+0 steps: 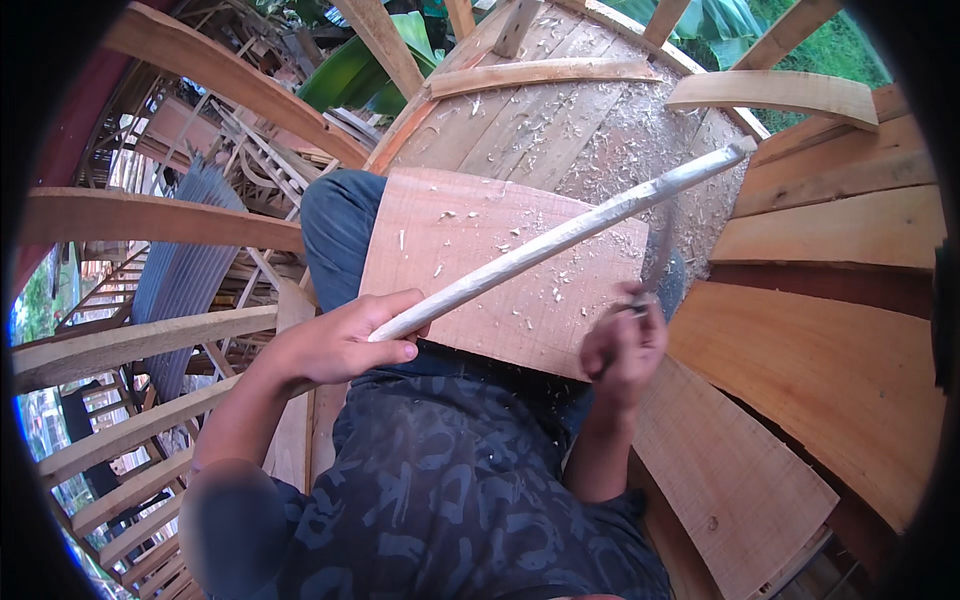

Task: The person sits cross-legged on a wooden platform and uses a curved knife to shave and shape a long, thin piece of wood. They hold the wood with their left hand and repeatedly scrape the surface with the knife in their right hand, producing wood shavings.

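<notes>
1. Dark patterned shirt (440,470) is seen nearest the camera; beyond it, a wooden board (450,240) is laid across the thighs (338,225).
2. Pale stick (560,237) is held slantwise over the board, its near end gripped by the left hand (352,338). Contact with the board cannot be told.
3. Knife (660,252), blurred, is gripped in the closed right hand (630,345), blade pointed away from the body, near the stick's far half.
4. Method (judged): thin strokes should be taken along the grain, directed away from the left hand; the stick is best braced and turned slightly between passes. Thighs should be kept out of the blade's path.
5. Count: stick, one; knife, one; lap board, one; hands, two; shavings (558,295), on board and floor planks (480,130), too many to be counted.
</notes>
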### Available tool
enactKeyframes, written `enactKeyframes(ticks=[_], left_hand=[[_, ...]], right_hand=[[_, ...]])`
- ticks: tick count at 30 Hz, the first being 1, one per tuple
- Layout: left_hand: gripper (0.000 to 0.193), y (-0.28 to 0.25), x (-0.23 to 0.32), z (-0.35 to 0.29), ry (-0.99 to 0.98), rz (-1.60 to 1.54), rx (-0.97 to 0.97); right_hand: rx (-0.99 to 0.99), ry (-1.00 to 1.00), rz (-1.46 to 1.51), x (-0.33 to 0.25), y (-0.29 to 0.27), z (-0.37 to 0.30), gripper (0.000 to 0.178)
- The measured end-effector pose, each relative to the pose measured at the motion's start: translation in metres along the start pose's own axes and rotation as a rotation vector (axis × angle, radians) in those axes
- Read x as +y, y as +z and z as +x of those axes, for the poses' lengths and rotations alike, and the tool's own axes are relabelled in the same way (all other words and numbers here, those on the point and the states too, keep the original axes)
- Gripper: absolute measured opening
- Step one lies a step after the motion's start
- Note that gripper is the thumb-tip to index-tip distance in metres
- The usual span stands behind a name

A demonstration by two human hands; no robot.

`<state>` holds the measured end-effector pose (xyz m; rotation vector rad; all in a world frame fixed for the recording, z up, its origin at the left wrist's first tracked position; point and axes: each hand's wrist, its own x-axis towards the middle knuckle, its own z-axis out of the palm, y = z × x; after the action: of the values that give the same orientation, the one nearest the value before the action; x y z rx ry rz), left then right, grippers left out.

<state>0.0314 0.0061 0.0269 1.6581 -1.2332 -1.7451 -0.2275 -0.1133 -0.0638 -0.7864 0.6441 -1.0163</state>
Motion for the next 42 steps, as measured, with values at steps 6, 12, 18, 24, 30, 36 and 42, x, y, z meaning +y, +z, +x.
enactKeyframes(ticks=[6,12,18,24,30,36,42], left_hand=[[0.029,0.007,0.000,0.003,-0.039,-0.061,-0.043],[0.049,0.010,0.008,-0.001,-0.250,-0.306,-0.143],[0.035,0.007,0.005,0.002,-0.143,-0.304,-0.158],[0.037,0.008,0.001,0.006,-0.148,-0.273,-0.107],[0.035,0.004,-0.006,0.012,-0.153,-0.272,-0.131],[0.033,0.002,-0.004,0.011,-0.222,-0.332,-0.173],[0.034,0.004,-0.006,0.007,-0.221,-0.342,-0.141]], right_hand=[[-0.156,-0.067,-0.163,-0.003,0.002,-0.003,0.029],[-0.125,-0.026,-0.004,0.006,-0.013,-0.004,0.031],[-0.262,0.090,-0.178,0.002,-0.003,-0.003,0.031],[-0.401,0.199,-0.268,-0.005,0.002,-0.004,0.030],[-0.329,0.152,-0.279,-0.007,-0.007,0.002,0.030],[-0.169,0.158,-0.133,-0.010,-0.013,0.010,0.029],[-0.183,0.194,-0.091,0.001,-0.014,0.006,0.033]])
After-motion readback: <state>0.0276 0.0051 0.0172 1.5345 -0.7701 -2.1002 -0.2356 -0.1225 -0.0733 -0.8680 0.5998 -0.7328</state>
